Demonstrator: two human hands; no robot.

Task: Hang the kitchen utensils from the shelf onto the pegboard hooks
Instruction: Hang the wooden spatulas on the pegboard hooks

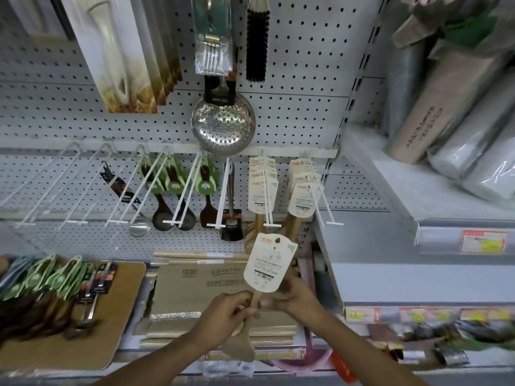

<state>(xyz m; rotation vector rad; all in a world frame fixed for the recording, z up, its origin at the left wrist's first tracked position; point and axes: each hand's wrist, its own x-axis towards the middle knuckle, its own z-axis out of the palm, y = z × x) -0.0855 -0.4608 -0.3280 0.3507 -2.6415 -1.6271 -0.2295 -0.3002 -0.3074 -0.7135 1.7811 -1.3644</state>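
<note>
I hold the wooden spatula with its card tag pointing up toward twelve o'clock and its blade down toward six, because the hanging hole sits at the top of the card and has to meet a hook tip first. My left hand curls round the wooden handle just below the card, carrying the weight. My right hand, at three o'clock of the handle, is behind the card's lower edge and seems to steady it, thumb toward the handle; its fingers are partly hidden behind the card, so I cannot tell exactly how they pinch.

At twelve o'clock from the card hang matching tagged spatulas on two white pegboard hooks, so I judge this one belongs there, with the hole lifted to a hook's front end.

At nine o'clock, more utensils lie on a brown board on the shelf, blurred, so I cannot count them. The blade below my left wrist is smeared and partly covered by my forearm. The printing on the card is too small to read. A metal skimmer hangs higher up.
</note>
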